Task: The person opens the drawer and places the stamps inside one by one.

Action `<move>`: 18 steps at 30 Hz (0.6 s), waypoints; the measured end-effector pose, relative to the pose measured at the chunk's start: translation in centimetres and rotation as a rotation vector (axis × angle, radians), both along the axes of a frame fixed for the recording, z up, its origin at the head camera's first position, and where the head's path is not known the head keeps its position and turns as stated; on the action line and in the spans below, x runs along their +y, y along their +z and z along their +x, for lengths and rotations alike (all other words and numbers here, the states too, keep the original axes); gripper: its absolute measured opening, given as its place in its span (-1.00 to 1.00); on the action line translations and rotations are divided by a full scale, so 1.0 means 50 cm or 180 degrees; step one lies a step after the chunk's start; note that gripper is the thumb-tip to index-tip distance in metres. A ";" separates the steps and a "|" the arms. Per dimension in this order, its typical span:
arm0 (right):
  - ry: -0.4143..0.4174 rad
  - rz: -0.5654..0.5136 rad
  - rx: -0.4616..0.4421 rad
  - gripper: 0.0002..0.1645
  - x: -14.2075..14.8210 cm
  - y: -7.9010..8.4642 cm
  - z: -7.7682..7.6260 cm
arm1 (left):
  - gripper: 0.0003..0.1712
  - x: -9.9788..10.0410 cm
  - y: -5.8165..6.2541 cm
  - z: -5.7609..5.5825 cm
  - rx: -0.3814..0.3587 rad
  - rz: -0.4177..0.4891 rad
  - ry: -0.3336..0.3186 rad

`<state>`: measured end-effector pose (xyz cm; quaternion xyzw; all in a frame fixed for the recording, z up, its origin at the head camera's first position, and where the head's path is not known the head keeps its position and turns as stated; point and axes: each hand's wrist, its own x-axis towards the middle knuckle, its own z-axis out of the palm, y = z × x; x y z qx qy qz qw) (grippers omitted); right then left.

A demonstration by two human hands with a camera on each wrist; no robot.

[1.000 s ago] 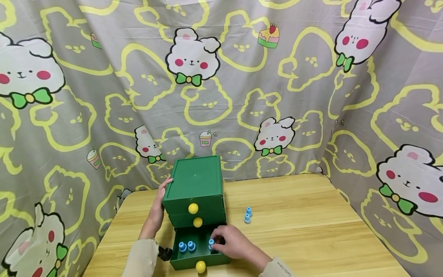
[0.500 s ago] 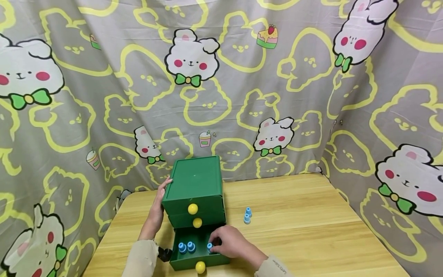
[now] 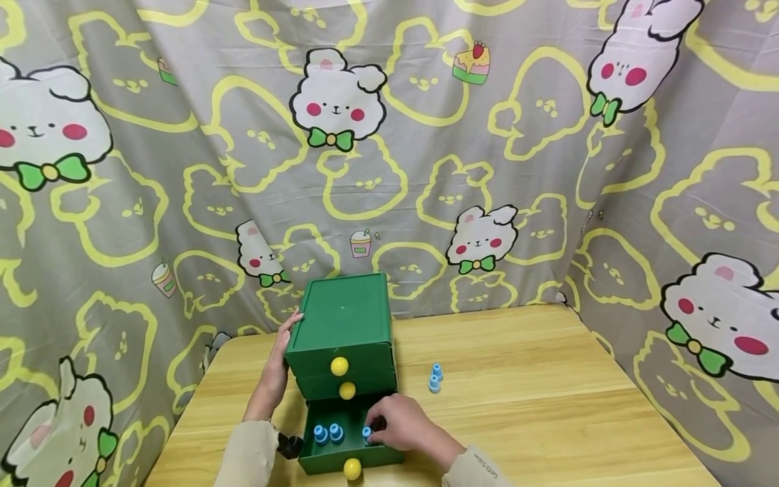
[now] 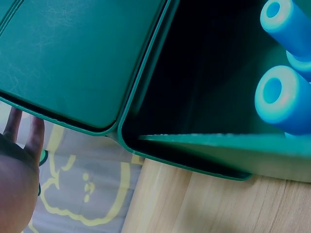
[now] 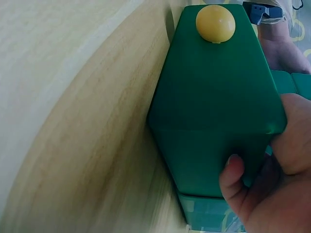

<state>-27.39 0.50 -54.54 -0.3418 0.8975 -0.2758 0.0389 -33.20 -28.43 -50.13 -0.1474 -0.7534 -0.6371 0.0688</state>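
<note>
A green drawer box (image 3: 343,314) stands on the table with its bottom drawer (image 3: 331,463) pulled out. My left hand (image 3: 278,365) rests against the box's left side, its fingers fairly straight along the wall; they also show in the left wrist view. Over the drawer's right part, my right hand (image 3: 404,426) pinches a small blue hollow-topped peg (image 3: 367,433), partly covered by the fingers. Two similar blue pegs (image 3: 336,433) stand upright at the drawer's left. In the right wrist view a curled digit (image 5: 233,177) lies by the drawer's outer side; the held peg is hidden there.
Two more blue pegs (image 3: 435,379) stand on the wooden table (image 3: 517,379) to the right of the box. Yellow round knobs (image 3: 352,469) stick out from the drawer fronts. A patterned curtain (image 3: 389,169) hangs behind the table and at its sides.
The right hand has shifted slightly left inside the drawer, carrying the pinched blue peg with it. My left hand has stayed against the box.
</note>
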 end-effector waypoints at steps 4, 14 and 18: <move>-0.0060 0.0004 0.0069 -0.89 -0.004 -0.003 -0.002 | -0.36 -0.001 0.001 -0.001 0.0014 0.0028 -0.0014; -0.0244 0.0088 0.0145 -0.88 -0.015 -0.002 -0.001 | -0.36 -0.002 0.001 -0.002 0.0021 0.0013 -0.0017; -0.0303 0.0076 0.0151 -0.88 -0.019 -0.003 0.000 | -0.36 -0.004 -0.001 -0.002 0.0007 -0.0005 -0.0014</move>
